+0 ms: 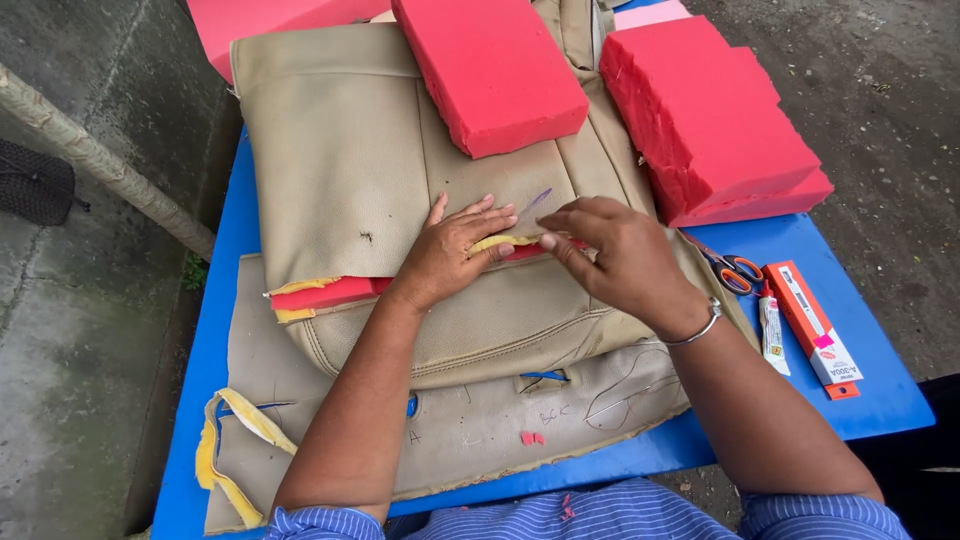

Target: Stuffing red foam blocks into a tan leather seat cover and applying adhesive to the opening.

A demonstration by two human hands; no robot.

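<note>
My left hand (447,252) lies flat, fingers spread, on the tan seat cover (350,160) at mid-table; my right hand (620,255) pinches its yellow foam edge (500,242). The cover looks soft, light and limp, so I judge the seam edge the best hold.

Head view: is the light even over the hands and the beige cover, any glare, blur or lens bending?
Head view: soft, even daylight, no hard shadows; left hand and right hand sharp on the beige leatherette seat cover; no glare on the red foam block; blue table edges splay outward, wide-angle distortion; no motion blur.
</note>
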